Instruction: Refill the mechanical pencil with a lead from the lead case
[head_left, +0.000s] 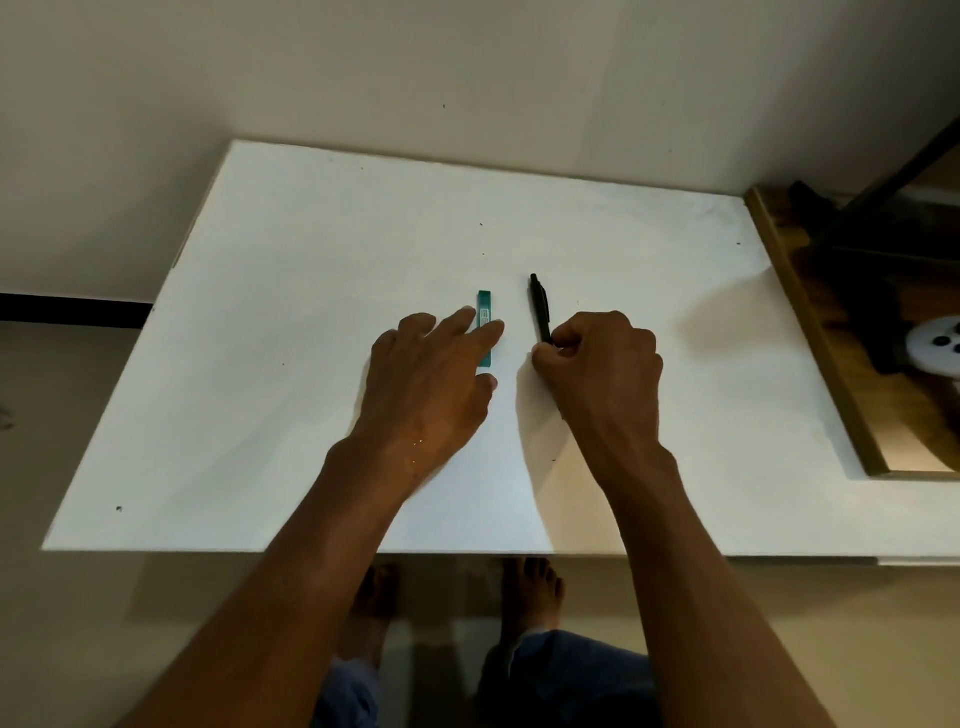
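Left hand (426, 384), fingers extended and relaxed, rests across the near half of the lead case (484, 304) and hides that part; whether the thumb touches the case cannot be told. Right hand (602, 364), fingers curled, pinches the near end of the mechanical pencil (540, 312) and conceals its tip. The case is a slim, flat green rectangle with a pale label (484, 315), its print too small to read. The pencil is slender and black, lying just right of the case and roughly parallel to it, both on the matte white table (260, 364). A wooden board (810, 322) at right is cut off by the frame.
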